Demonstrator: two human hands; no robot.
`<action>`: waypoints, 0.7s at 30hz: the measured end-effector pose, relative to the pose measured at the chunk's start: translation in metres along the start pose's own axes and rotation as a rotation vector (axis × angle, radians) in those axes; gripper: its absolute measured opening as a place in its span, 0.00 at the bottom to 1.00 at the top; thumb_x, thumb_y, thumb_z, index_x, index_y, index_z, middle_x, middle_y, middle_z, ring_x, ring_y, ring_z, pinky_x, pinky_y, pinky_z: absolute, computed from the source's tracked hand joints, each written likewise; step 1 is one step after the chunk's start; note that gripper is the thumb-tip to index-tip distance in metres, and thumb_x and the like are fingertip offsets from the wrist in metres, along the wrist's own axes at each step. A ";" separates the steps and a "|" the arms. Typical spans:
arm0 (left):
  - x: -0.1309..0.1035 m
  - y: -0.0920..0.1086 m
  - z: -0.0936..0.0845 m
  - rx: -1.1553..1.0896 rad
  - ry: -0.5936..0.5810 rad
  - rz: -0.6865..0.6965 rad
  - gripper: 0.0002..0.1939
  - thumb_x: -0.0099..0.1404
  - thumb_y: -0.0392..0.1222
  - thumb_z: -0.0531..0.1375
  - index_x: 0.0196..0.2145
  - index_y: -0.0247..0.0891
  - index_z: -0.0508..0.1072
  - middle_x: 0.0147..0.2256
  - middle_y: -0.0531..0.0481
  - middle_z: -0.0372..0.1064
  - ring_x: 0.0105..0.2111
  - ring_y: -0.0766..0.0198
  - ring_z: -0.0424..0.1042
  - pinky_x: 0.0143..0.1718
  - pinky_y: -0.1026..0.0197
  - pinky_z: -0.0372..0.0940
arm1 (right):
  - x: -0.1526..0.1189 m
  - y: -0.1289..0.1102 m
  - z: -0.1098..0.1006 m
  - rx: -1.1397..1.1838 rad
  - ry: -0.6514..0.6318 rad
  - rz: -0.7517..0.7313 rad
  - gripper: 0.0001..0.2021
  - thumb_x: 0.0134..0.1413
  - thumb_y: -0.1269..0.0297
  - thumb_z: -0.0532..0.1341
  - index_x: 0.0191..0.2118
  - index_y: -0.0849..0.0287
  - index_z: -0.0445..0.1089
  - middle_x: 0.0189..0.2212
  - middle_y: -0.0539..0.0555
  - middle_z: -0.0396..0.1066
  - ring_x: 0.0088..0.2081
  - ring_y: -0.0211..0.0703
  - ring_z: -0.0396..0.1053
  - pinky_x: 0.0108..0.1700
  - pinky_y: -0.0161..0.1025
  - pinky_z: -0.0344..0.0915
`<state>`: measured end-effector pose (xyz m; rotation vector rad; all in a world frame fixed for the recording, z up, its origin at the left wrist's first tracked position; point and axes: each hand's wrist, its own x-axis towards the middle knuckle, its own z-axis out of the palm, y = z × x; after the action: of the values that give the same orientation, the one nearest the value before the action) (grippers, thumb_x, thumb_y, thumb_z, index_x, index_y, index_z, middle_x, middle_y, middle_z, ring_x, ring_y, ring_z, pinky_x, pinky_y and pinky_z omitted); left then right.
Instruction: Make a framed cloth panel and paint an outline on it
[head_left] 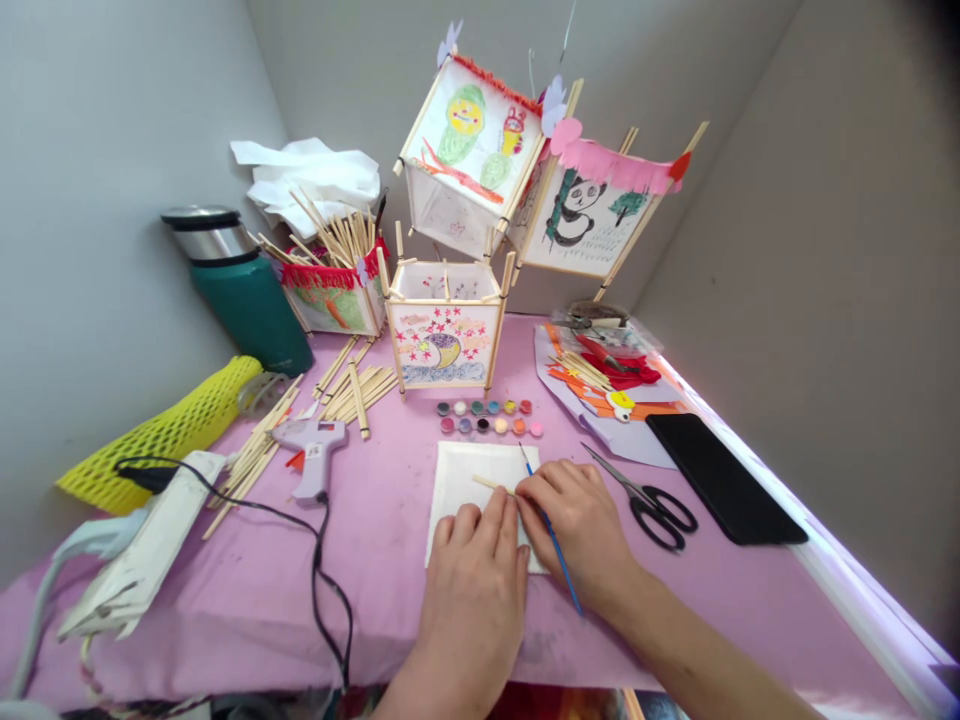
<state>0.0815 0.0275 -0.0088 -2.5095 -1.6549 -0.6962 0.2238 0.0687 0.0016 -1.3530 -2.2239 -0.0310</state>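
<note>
A white square panel [451, 478], which looks like paper or cloth, lies on the table in front of me. My left hand [476, 560] rests on it palm down, with the fingers stretched out. A short thin wooden stick [485, 482] lies on the panel at the fingertips of both hands; part of it is hidden. My right hand [574, 520] is closed around a thin blue paintbrush [559, 555], whose tip points away from me. Its fingertips also meet the stick's near end; whether they pinch it I cannot tell. Small paint pots [484, 425] stand just beyond the panel.
Scissors [649, 500] and a black phone [724, 480] lie right. A glue gun [311, 450] with its cord, wooden sticks [360, 395] and a power strip [142, 545] lie left. A teal bottle [251, 310] and decorated lanterns [442, 340] stand behind; more lanterns [585, 215] hang above.
</note>
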 end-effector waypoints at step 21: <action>-0.001 0.000 -0.002 -0.028 0.037 0.011 0.16 0.65 0.37 0.52 0.49 0.33 0.68 0.53 0.45 0.66 0.43 0.53 0.64 0.40 0.48 0.62 | -0.006 0.007 -0.014 0.614 0.221 0.270 0.08 0.61 0.65 0.53 0.42 0.55 0.68 0.34 0.50 0.69 0.37 0.39 0.67 0.41 0.37 0.62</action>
<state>0.0806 0.0261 -0.0079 -2.5062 -1.6291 -0.7655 0.2377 0.0632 0.0091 -1.2093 -1.6535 0.5281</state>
